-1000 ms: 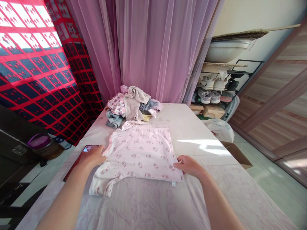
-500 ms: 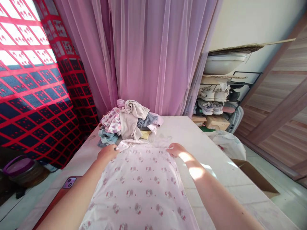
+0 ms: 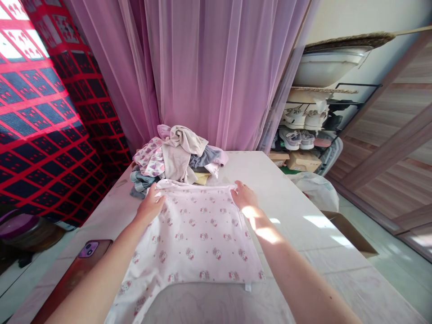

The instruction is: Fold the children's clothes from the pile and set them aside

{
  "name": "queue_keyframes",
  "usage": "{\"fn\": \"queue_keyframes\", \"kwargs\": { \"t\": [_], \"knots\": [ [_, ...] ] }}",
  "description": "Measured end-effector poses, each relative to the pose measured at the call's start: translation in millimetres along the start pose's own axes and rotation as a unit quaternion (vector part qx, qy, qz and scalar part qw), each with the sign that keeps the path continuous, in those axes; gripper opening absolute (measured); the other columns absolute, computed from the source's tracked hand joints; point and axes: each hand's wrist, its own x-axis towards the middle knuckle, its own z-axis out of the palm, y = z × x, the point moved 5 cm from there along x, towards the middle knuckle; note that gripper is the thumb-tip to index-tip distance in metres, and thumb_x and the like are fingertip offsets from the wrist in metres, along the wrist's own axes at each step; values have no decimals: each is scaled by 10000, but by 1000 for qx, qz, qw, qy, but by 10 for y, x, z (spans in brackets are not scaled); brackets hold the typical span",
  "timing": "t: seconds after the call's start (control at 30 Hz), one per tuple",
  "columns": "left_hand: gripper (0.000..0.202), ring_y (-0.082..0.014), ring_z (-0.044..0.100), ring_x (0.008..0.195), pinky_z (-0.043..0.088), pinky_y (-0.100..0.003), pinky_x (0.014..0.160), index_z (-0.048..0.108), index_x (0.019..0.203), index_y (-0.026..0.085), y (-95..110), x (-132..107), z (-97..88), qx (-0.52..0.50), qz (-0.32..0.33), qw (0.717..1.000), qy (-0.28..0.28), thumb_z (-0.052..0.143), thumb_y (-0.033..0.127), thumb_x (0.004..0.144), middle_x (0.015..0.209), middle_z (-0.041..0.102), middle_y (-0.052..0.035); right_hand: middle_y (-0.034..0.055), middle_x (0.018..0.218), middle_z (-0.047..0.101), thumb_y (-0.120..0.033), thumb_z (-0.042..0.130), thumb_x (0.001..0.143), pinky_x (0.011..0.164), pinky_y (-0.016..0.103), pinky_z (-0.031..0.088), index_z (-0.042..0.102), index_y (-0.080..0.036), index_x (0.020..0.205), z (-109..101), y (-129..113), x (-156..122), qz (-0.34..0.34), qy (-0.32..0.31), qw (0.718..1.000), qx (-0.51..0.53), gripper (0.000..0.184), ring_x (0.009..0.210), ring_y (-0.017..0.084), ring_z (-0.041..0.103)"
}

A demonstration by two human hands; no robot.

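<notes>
A pale pink garment printed with small cartoon kitten figures (image 3: pixel 199 234) lies spread on the table, its far edge folded over into a band. My left hand (image 3: pixel 151 204) is closed on the far left corner, fingers pinching the cloth. At the far right corner, my right hand (image 3: pixel 245 197) grips the same edge between thumb and fingers. A small white label (image 3: pixel 248 286) pokes out from the near right edge. Toward the lower left, a narrower part of the garment runs out of view. Just beyond the band sits a heap of crumpled clothes (image 3: pixel 178 162).
A phone in a reddish case (image 3: pixel 76 274) lies on the table (image 3: pixel 303 252) beside my left forearm. Behind hangs a purple curtain (image 3: pixel 216 76). Right of the table stand a shoe rack (image 3: pixel 354 103), a white plastic bag (image 3: pixel 317 191) and an open cardboard box (image 3: pixel 351 234).
The garment's near edge has come into view, with bare table showing below it. Both hands still hold the far corners. The view has shifted slightly, bringing the phone further into sight.
</notes>
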Motion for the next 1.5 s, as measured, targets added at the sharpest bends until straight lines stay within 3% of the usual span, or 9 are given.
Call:
{"fn": "queue_keyframes", "kwargs": {
  "t": [0.13,0.23,0.37,0.5,0.67,0.9,1.1,1.27,1.5],
  "knots": [
    [593,-308,309,1449,270,-470,1169,465,1427,215,28,-580,189,133,175,975,-44,499,405,866,1559,383,-100,90,1443,509,-312,430,946,1066,345,370,509,-232,1395,153,-206,-600,-122,13,992,3,463,1291,245,497],
    [571,-323,293,1453,206,-521,1183,499,1413,225,-106,-976,309,189,194,961,-52,466,450,889,1558,383,-102,103,1572,342,-420,461,945,1172,482,203,405,-230,1482,430,-296,-1090,-214,-26,976,-21,573,1461,289,250],
    [567,-315,300,1450,192,-535,1183,470,1438,252,-191,-1206,349,202,192,959,-44,421,468,917,1562,377,-98,121,1603,262,-473,402,974,1180,542,125,413,-219,1480,593,-219,-1379,-218,-60,973,-48,566,1481,294,202],
    [562,-315,318,1439,214,-527,1177,446,1451,196,-161,-1226,233,205,168,962,-60,411,396,926,1544,400,-127,116,1590,301,-420,415,978,1182,509,164,447,-223,1457,480,-137,-1475,-223,-41,973,-44,519,1470,285,239],
    [430,-239,462,1339,303,-387,1142,597,1286,229,-305,-1345,-194,176,122,976,-46,418,256,897,1436,542,-81,94,1424,544,-324,464,944,1158,437,272,642,-221,1247,414,138,-1830,-256,10,966,30,367,1355,243,438],
    [470,-287,613,1125,453,-356,922,600,1215,198,-646,-1710,-556,166,-69,982,-62,540,462,831,1150,700,-97,93,1347,609,-286,621,828,1132,491,318,721,-249,1080,526,557,-2078,-271,24,961,59,274,1299,276,506],
    [490,-280,657,1044,478,-333,801,542,1310,223,-706,-1733,-505,126,-121,982,-68,484,382,851,1090,723,-75,58,1221,687,-275,512,917,1047,501,414,746,-295,1012,557,573,-2006,-295,81,951,55,253,1198,260,590],
    [554,-282,682,951,482,-348,799,522,1383,311,-607,-1598,-534,146,-83,985,-48,498,365,831,1035,738,-44,55,1207,694,-294,493,939,1024,504,436,745,-295,1017,573,588,-2024,-311,114,942,50,264,1179,265,603],
    [442,-277,693,923,491,-326,754,678,1220,229,-636,-1382,-537,124,-123,984,-45,462,285,838,1058,748,-83,48,1188,703,-298,489,942,1007,500,448,744,-296,1004,587,597,-2025,-310,134,940,55,262,1160,262,616]
  ]
}}
